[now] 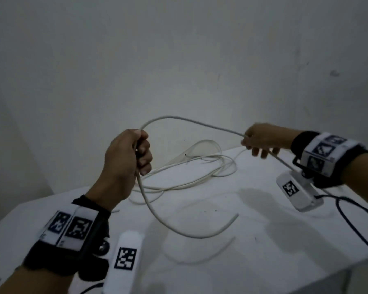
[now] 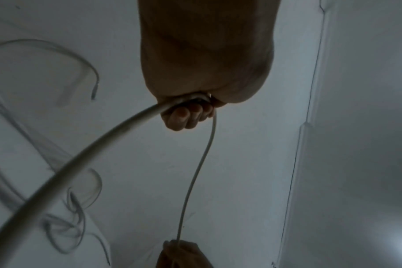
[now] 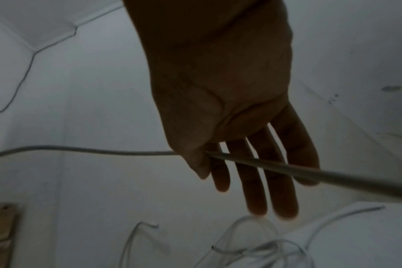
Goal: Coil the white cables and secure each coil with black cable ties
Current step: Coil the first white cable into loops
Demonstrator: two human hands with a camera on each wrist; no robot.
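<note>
Above table [image 1: 200,272], left hand [image 1: 125,164] fisted on white cable [image 1: 191,120] — right hand [image 1: 261,137] pinching it.

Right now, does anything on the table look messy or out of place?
Yes. Behind the hands, the white cables lie in a loose tangle on the table, not coiled and crossing one another. No black tie shows on them. The left hand and right hand hold one cable raised.

Dim light; bare grey wall [image 1: 179,60] scuffed; white table [image 1: 253,240] against it
</note>
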